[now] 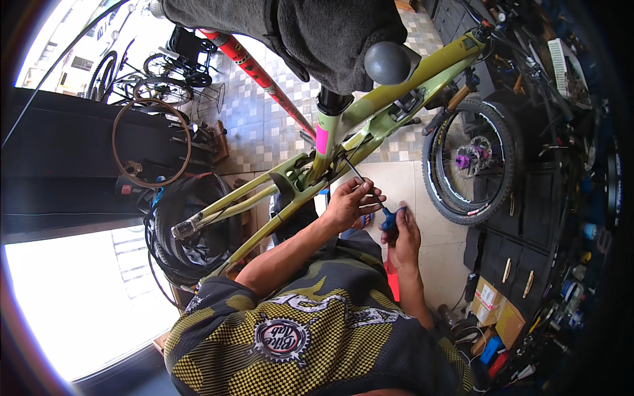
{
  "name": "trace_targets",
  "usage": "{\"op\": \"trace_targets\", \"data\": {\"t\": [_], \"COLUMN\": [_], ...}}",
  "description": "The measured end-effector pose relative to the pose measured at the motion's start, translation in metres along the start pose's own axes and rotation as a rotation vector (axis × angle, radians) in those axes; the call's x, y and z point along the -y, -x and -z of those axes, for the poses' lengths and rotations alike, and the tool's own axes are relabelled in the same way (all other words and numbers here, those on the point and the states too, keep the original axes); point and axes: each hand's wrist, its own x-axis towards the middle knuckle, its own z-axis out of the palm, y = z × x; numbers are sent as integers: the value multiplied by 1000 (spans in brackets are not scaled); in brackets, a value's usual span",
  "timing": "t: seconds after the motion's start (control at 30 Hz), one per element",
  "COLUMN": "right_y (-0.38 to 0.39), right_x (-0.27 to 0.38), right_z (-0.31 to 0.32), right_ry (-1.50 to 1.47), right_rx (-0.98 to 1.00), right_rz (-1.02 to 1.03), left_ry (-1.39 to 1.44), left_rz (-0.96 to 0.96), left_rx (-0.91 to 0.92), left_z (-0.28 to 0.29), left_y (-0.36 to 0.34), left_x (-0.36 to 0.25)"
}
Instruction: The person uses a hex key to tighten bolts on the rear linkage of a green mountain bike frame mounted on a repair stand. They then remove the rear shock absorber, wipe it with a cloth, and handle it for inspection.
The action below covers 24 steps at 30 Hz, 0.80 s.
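My left hand pinches the long dark shaft of a tool just below the bike frame. My right hand grips the blue handle at the shaft's near end, lower and to the right. The shaft reaches up to the olive-green bike frame near the bottom of its seat tube, where the tip is too small to make out. A pink patch marks the seat tube, and a dark cloth covers what is above it.
A red stand pole rises behind the frame. Wheels are at the right, beside dark cabinets and cardboard boxes. Tyres and a bare rim are at the left, with other bikes behind.
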Motion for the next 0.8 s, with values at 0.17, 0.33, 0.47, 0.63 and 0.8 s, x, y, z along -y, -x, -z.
{"op": "trace_targets", "data": {"t": [0.17,0.33,0.47,0.63,0.8], "right_y": [3,9,15,19,-7], "right_x": [-10,3,-6,15,-1], "right_z": [20,-5,4,-5,-1], "right_ry": [814,525,570,1281,36], "right_rx": [-44,-60,-55,71,-130], "right_rz": [581,453,235,1032,23], "left_ry": [-20,-6,-3,1,-3], "left_rz": [15,-17,-8,-16,12], "left_rx": [-24,31,47,20,76], "left_z": [4,1,4,1,0], "left_y": [0,-1,-1,-2,0], "left_x": [1,4,6,8,3]}}
